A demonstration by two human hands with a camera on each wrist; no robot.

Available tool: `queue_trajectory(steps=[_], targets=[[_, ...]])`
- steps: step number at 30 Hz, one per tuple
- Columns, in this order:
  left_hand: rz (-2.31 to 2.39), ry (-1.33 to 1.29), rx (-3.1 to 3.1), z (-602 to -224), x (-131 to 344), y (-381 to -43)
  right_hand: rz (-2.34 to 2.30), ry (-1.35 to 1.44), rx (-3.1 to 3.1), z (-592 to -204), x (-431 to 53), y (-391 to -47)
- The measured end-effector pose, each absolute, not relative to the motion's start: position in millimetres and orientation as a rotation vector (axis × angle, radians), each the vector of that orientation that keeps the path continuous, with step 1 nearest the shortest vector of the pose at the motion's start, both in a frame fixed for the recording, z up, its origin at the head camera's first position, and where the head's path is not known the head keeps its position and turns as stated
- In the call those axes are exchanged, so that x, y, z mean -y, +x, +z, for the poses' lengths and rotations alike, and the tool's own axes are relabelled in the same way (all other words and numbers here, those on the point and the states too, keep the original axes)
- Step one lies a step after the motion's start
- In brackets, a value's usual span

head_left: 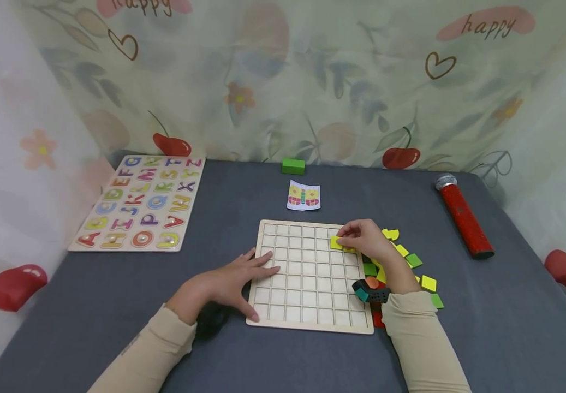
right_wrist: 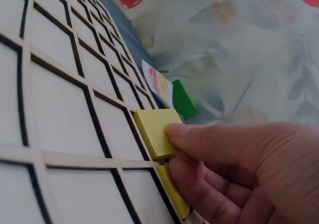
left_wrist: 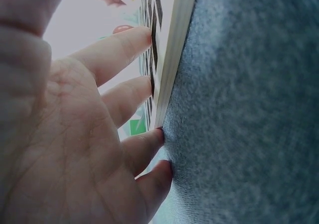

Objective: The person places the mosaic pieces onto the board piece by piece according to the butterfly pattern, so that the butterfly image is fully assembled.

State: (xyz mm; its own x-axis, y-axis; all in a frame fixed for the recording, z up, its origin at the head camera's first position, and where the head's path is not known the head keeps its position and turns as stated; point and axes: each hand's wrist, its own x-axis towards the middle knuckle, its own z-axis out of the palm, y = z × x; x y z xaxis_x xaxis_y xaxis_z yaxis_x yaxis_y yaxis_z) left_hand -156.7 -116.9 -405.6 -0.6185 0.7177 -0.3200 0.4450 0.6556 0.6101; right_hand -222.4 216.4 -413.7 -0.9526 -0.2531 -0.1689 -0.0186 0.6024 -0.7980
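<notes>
A wooden grid board [head_left: 308, 284] with square cells lies on the table. My left hand [head_left: 231, 279] rests spread at its left side; in the left wrist view, two fingers [left_wrist: 132, 92] reach over the rim and two touch the table beside it. My right hand [head_left: 368, 240] pinches a yellow square tile [right_wrist: 154, 132] between thumb and fingers, over the board's upper right cells. Close under the fingertips, a second yellow piece [right_wrist: 171, 190] sits at the board's right side, partly hidden by the hand. The other cells in view are bare.
Loose yellow, green and red pieces [head_left: 428, 283] lie right of the board, partly under the right forearm. Behind it are a butterfly picture card [head_left: 304, 195] and a green block [head_left: 293, 166]. An alphabet board [head_left: 137, 203] lies back left, a red microphone [head_left: 465, 218] right.
</notes>
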Motion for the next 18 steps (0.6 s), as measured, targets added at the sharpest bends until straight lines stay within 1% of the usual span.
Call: queue_trajectory(steps=[7, 13, 18], targets=[[0.647, 0.892, -2.322, -405.0, 116.9, -156.8, -1.138, -0.324, -2.683, -415.0, -214.1, -220.2], [0.646, 0.891, -2.323, -405.1, 116.6, -156.7, -1.134, -0.313, -2.655, -413.1, -216.8, -220.0], [0.642, 0.890, -2.325, -404.3, 116.0, -156.6, -1.178, -0.335, -2.634, -409.1, -228.6, -220.2]])
